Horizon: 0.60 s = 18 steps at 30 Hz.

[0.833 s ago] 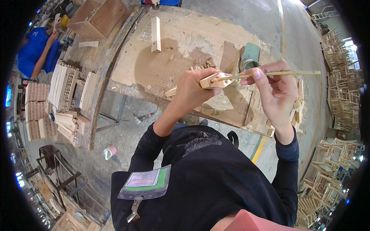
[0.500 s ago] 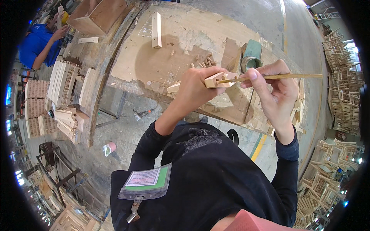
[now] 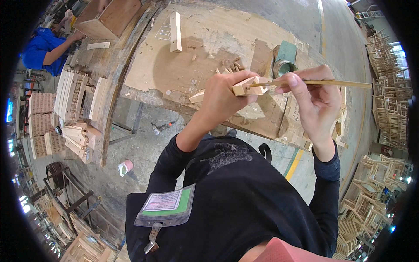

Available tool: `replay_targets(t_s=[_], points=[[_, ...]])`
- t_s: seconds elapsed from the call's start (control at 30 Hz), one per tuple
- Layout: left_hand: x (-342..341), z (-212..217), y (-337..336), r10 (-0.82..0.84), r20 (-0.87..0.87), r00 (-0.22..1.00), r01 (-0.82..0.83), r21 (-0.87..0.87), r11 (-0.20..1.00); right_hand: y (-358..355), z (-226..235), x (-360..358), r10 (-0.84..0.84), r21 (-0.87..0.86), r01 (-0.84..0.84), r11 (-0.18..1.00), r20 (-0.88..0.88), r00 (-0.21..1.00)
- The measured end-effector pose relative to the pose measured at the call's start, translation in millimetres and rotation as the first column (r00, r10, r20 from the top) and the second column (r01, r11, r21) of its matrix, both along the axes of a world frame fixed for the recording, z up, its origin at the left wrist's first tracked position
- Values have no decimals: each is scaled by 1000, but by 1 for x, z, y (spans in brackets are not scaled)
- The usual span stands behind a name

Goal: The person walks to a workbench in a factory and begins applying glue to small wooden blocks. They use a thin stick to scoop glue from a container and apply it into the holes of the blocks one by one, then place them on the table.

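Observation:
My left hand [image 3: 224, 97] grips a short pale wooden piece [image 3: 248, 86] with holes in its end, held up above the workbench [image 3: 183, 70]. My right hand [image 3: 312, 98] pinches a thin wooden stick [image 3: 331, 83] whose tip meets the end of that piece. Below the hands, a small pile of wooden dowels [image 3: 229, 66] lies on the bench, and a green can [image 3: 284, 59] stands just behind the stick.
A long wooden block [image 3: 175, 25] and a wooden box [image 3: 109, 17] sit at the bench's far side. Stacks of wooden parts [image 3: 74, 109] stand to the left, wooden chair frames [image 3: 388, 87] to the right. A person in blue [image 3: 46, 48] works at far left.
Both hands have shifted slightly with the piece and stick kept together. The person in blue at far left has changed arm position.

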<state>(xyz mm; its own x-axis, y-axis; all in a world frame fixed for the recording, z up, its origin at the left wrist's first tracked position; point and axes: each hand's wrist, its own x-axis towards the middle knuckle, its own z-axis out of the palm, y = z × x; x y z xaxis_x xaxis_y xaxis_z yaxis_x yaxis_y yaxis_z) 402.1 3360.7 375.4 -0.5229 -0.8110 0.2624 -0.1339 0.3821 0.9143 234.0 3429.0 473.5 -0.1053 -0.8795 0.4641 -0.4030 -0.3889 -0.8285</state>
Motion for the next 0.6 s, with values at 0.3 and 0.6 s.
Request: replay_targets(t_s=[0.3,0.6], points=[[-2,-1,-2,8,-4,1000,-8,-9,1000,4,5,-5,36,24,-35,999,-18,999],[-5,-6,1,27,0,1000,-27,25,999,8,10,-10,31,49,-26,998,-113,993]])
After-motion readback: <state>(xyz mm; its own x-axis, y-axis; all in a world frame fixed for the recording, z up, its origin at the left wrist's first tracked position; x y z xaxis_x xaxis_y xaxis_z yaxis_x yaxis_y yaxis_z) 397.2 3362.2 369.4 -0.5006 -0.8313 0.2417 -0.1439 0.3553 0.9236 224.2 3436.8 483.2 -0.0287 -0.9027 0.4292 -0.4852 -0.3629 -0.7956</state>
